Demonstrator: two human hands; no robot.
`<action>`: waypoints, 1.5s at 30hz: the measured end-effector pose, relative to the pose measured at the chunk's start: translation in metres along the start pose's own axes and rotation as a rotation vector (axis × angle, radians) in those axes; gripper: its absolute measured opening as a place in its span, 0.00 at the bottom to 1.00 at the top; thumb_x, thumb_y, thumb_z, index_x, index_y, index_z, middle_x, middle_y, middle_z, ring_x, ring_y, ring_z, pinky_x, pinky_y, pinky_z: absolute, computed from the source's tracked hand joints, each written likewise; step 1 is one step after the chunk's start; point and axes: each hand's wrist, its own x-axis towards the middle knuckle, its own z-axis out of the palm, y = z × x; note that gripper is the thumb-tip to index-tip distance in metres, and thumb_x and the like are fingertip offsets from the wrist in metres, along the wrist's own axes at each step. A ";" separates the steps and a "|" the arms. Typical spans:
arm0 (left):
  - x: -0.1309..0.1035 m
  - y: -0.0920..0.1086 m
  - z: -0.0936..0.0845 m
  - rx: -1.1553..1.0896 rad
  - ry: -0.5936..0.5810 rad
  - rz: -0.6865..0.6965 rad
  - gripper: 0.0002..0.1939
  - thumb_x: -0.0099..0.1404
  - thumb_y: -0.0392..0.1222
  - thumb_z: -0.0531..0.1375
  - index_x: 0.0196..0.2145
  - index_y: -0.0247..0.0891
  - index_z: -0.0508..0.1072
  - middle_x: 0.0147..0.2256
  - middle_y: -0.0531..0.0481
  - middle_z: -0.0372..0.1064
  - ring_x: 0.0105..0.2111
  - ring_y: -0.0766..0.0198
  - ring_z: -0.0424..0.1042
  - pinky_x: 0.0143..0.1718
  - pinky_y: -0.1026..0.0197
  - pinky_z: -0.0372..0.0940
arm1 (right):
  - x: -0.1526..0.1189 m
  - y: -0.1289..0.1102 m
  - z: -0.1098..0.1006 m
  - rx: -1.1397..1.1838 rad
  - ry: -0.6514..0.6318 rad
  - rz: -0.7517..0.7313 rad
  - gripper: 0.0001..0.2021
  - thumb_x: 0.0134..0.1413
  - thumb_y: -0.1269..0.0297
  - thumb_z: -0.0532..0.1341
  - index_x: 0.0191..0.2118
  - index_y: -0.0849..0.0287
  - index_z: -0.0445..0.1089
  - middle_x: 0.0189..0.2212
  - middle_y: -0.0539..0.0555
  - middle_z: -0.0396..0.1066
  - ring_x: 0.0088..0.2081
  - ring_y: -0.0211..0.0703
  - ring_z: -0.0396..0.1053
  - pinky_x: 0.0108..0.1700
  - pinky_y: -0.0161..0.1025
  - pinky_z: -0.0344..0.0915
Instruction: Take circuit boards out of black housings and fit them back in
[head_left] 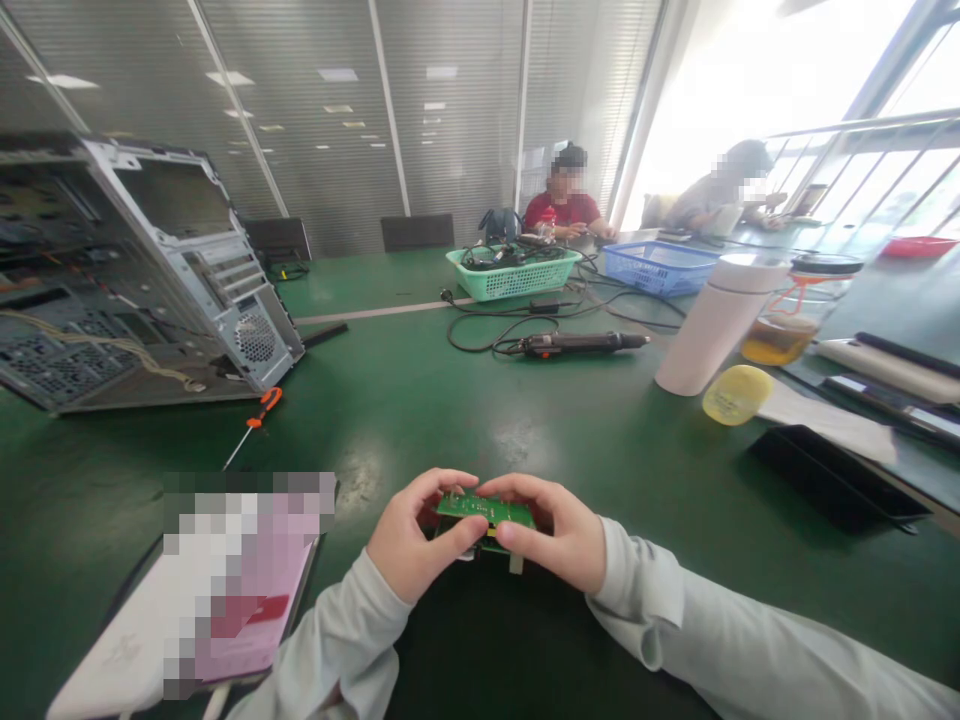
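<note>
A small green circuit board (480,508) is held between both hands near the front of the green table, with dark and yellow parts beneath it. My left hand (420,530) grips its left side, fingers over the far edge and thumb on the near edge. Around its right side are the fingers of my right hand (551,530), the thumb pressed at the near edge close to the other thumb. A pale tab (517,563) sticks out below the board on the right. The fingers partly cover the board's ends.
An open computer case (259,330) stands left, an orange-handled screwdriver (255,422) beside it. A phone (259,600) lies front left. Beyond are an electric screwdriver (581,344), a green basket (517,278) of cables, a blue basket (660,268) and two people. Right: a bottle (712,325), a black tray (832,480).
</note>
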 end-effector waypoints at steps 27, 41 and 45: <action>0.000 -0.001 -0.002 -0.068 0.005 0.040 0.21 0.54 0.43 0.66 0.46 0.39 0.71 0.38 0.46 0.73 0.38 0.55 0.71 0.34 0.59 0.67 | -0.001 -0.001 -0.002 -0.251 0.145 -0.102 0.19 0.50 0.50 0.63 0.41 0.60 0.67 0.32 0.51 0.69 0.33 0.42 0.65 0.35 0.37 0.62; 0.004 -0.004 -0.006 -0.127 0.058 0.043 0.15 0.54 0.44 0.66 0.40 0.37 0.76 0.35 0.46 0.74 0.37 0.57 0.71 0.35 0.62 0.68 | -0.001 -0.004 -0.002 -0.220 0.157 -0.041 0.22 0.54 0.45 0.58 0.39 0.62 0.70 0.31 0.55 0.71 0.31 0.42 0.67 0.34 0.39 0.63; 0.003 0.001 -0.002 -0.174 0.123 0.001 0.14 0.57 0.49 0.63 0.37 0.38 0.79 0.31 0.48 0.75 0.32 0.60 0.72 0.32 0.63 0.66 | -0.001 -0.009 -0.003 -0.168 0.105 -0.005 0.27 0.57 0.40 0.52 0.36 0.62 0.70 0.28 0.54 0.70 0.29 0.41 0.66 0.32 0.37 0.62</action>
